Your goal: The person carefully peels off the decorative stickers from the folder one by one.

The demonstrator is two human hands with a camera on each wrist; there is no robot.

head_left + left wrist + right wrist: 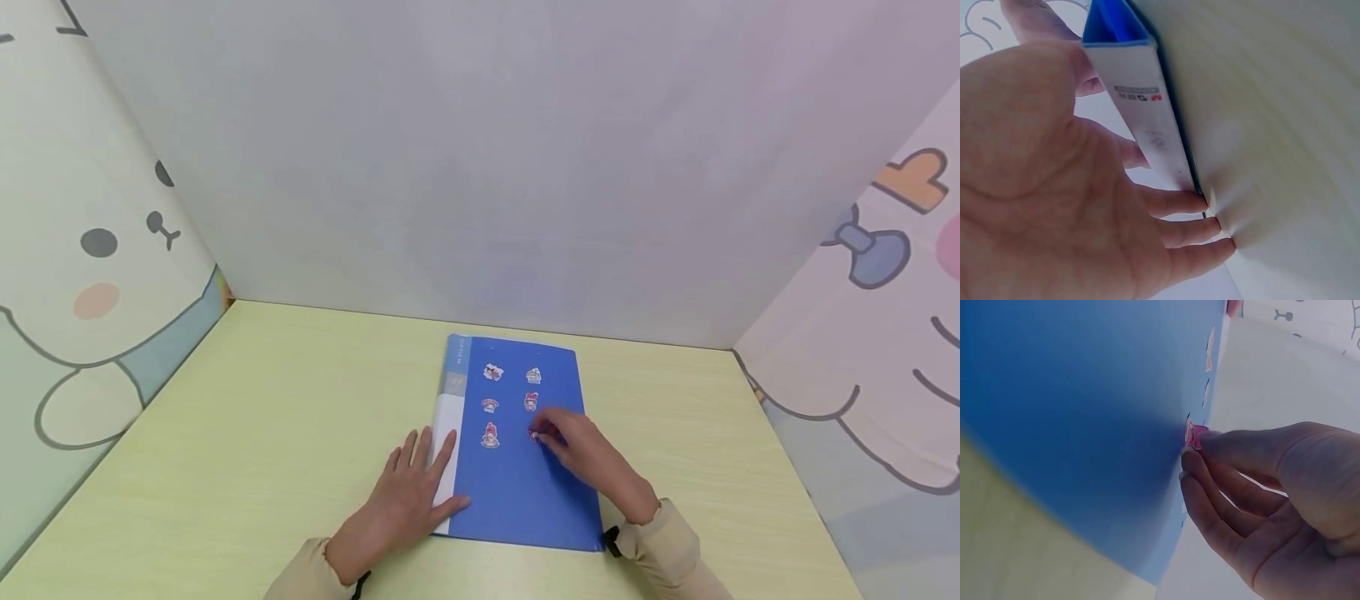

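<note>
A blue file folder (517,508) with a white and light-blue spine lies on the table. My right hand (581,446) pinches a small pink-and-red cartoon sticker (1195,435) between thumb and fingers at the folder's cover. Whether the sticker is stuck down there I cannot tell. Several other cartoon stickers, such as one with a red hood (490,435), sit in two columns on the cover's upper half. My left hand (405,496) is spread over the folder's spine (1141,106), thumb on the cover. Some of its fingertips touch the table in the left wrist view.
The pale yellow table (300,400) extends on both sides of the folder. A plain whitish wall covering (480,167) stands behind it. Cartoon-printed panels (97,250) rise at the left and right sides.
</note>
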